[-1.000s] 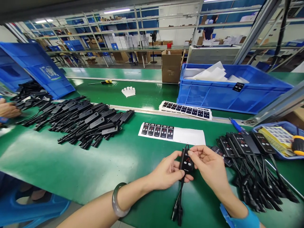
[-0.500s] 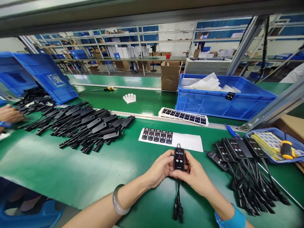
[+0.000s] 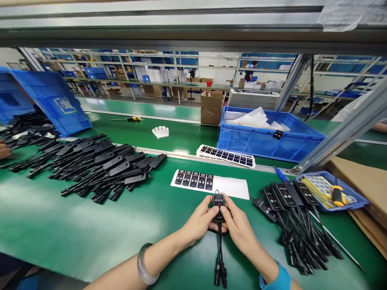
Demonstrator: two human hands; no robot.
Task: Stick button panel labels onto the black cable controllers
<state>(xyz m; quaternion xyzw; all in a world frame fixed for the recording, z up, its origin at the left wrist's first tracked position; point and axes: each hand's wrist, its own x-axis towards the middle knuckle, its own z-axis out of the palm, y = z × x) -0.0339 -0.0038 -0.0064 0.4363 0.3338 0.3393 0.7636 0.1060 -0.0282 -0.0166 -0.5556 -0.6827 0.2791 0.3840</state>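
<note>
Between my two hands is a small black controller box (image 3: pixel 219 200) with a printed label on its face, a loop at its top and two cables hanging down toward me. My left hand (image 3: pixel 201 219) grips its left side, the thumb pressed on the label. From the right, my right hand (image 3: pixel 237 223) closes on it too, with its thumb on the face. Just beyond lies a white label sheet (image 3: pixel 231 186) carrying several black labels at its left part. To the right, a pile of labelled controllers (image 3: pixel 286 195) rests with cables toward me.
A heap of controllers (image 3: pixel 117 165) without visible labels covers the left. More label sheets (image 3: pixel 225 156) lie before a blue crate (image 3: pixel 269 141). A small blue tray (image 3: pixel 329 207) holds a yellow-black screwdriver. A white glove (image 3: pixel 160 132) lies farther back. Another person's hand (image 3: pixel 4 150) shows far left.
Both my thumbs have moved onto the controller's face and now press on its label. The view has shifted slightly. The other person's hand has drawn back toward the left edge.
</note>
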